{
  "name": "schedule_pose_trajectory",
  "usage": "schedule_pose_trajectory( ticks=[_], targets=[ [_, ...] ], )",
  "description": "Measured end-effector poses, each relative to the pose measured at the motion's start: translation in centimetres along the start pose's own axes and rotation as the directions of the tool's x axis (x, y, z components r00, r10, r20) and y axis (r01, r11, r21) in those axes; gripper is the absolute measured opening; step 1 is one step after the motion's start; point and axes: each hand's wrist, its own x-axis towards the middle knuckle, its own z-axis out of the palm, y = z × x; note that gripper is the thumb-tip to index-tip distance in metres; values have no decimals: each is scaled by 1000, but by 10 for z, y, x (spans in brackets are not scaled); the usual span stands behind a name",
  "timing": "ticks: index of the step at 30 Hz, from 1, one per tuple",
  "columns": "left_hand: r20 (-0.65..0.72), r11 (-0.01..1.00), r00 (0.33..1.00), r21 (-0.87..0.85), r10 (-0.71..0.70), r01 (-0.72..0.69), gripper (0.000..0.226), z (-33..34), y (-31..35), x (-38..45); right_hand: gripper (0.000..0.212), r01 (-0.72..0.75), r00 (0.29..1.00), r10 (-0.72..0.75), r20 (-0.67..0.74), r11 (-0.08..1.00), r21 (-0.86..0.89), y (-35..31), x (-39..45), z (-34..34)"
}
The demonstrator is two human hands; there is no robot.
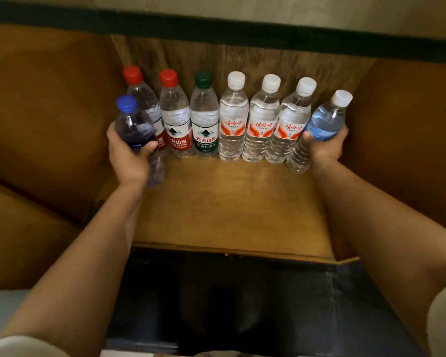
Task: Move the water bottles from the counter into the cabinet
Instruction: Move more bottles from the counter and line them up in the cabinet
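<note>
Item 1, nearest me: two bare forearms reaching forward into the open cabinet, pale sleeve cuffs at the bottom corners of the view.

Item 2: wooden cabinet shelf [232,210], its front edge just beyond a dark panel below. I see its bare middle between the arms.

Item 3: left hand [129,153], near the shelf's left edge. Grip closed around the blue-capped bottle [135,132], thumb across its front. The bottle is dark-tinted, roughly upright, and stands in front of the row; I cannot tell whether its base touches the shelf.

Item 4: right hand [325,148], near the shelf's right edge. Grip wrapped round the blue-tinted bottle [322,124], white cap, tilted with its top leaning right. It sits at the right end of the row, just beside the last orange-label bottle. Whether its base rests on the shelf I cannot tell.

Item 5: row of six upright bottles along the shelf's back edge, against the wood-grain back panel [242,57], packed side by side. From the left edge:
- red-capped bottle [146,104], red label, partly hidden behind the blue-capped one;
- second red-capped bottle [177,117], red label;
- green-capped bottle [204,117], green label;
- three white-capped bottles with orange labels [234,117], [263,119], [291,122].

Item 6: brown cabinet side walls left [49,119] and right [407,140], with a dark strip across the top of the opening.
</note>
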Motion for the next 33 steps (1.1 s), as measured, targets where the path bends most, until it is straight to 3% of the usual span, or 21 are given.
schedule_pose_trajectory(
  ticks=[6, 13, 15, 17, 19, 21, 25, 33],
  targets=[
    [-184, 994, 978, -49, -100, 92, 66, 13, -4, -9, 71, 22, 997, -22, 72, 1000, 5, 3, 14, 0],
    [-264, 987, 956, -124, -131, 101, 70, 25, -9, -27, 76, 38, 979, -23, 204, 997, -68, 15, 19, -13],
    [-277, 976, 940, -147, -198, 162, 70, 28, -7, -27, 76, 50, 975, -29, 220, 995, -91, 18, 20, -15],
    [-289, 935, 890, -146, -352, 323, 66, 30, -9, -26, 74, 52, 977, -29, 213, 993, -103, 18, 22, -16],
    [-214, 845, 818, -165, -534, 509, 58, 31, -16, -27, 69, 55, 981, -32, 194, 992, -116, 16, 25, -14],
    [-55, 748, 765, -266, -641, 608, 43, 33, -25, -31, 67, 63, 982, -38, 184, 989, -133, 15, 29, -12],
    [29, 660, 737, -422, -675, 621, 16, 33, -31, -30, 72, 78, 978, -56, 199, 991, -108, 17, 34, -9],
    [50, 627, 707, -421, -706, 656, 28, 36, -35, -6, 70, 134, 967, -112, 229, 988, -82, 21, 44, -7]
  ],
)
